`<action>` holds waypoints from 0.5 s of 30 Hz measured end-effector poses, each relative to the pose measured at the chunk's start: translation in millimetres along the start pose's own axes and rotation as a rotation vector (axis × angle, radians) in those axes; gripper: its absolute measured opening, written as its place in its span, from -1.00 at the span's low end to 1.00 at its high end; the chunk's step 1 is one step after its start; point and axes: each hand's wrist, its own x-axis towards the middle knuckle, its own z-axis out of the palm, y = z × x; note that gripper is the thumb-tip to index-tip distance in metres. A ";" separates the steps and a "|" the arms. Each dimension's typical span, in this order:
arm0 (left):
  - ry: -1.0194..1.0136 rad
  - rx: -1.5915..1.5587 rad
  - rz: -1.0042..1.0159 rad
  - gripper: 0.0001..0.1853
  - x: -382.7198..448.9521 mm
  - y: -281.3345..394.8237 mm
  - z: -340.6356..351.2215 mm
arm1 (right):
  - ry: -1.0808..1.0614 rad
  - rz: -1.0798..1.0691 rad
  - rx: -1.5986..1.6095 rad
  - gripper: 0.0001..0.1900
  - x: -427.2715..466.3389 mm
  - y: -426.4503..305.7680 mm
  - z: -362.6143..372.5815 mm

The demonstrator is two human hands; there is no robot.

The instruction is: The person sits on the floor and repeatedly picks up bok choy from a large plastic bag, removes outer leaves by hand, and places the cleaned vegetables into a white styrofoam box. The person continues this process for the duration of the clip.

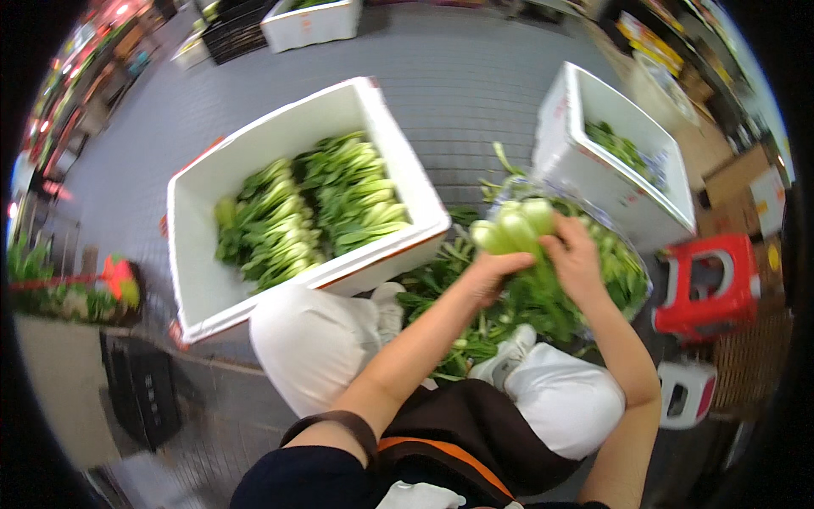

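Note:
Between my two hands is a bunch of bok choy (516,224), its pale green stem ends upward and its leaves hanging down. My left hand (499,272) grips it from the left, thumb across the stems. From the right, my right hand (573,257) closes its fingers around the same bunch. Beneath and beyond my hands lies a plastic bag (643,270) holding more bok choy (613,254). Loose leaves and trimmings (439,280) cover the floor between my shoes. To the left, a large white foam box (413,162) contains two rows of bok choy (362,197), stems all facing right.
A smaller foam box (617,172) with some greens stands behind the bag. A red plastic stool (706,245) and a white stool (669,407) are at my right. Black crates (235,32) and another foam box (311,28) sit farther back. A black bin-like container (143,388) is at left.

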 end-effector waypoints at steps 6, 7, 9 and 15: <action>-0.197 -0.088 0.125 -0.50 33.3 46.7 45.0 | 0.159 -0.008 0.189 -0.36 18.4 -13.7 -26.6; -0.254 -0.103 0.133 -0.50 38.4 62.9 53.0 | 0.183 -0.014 0.334 -0.31 21.6 -13.1 -28.3; -0.396 -0.028 0.158 -0.50 44.3 108.6 45.9 | 0.208 -0.027 0.654 -0.19 30.8 -24.7 -18.7; -0.310 0.442 0.231 -0.47 32.9 221.4 -11.1 | 0.146 0.083 0.582 -0.36 28.3 5.1 -13.5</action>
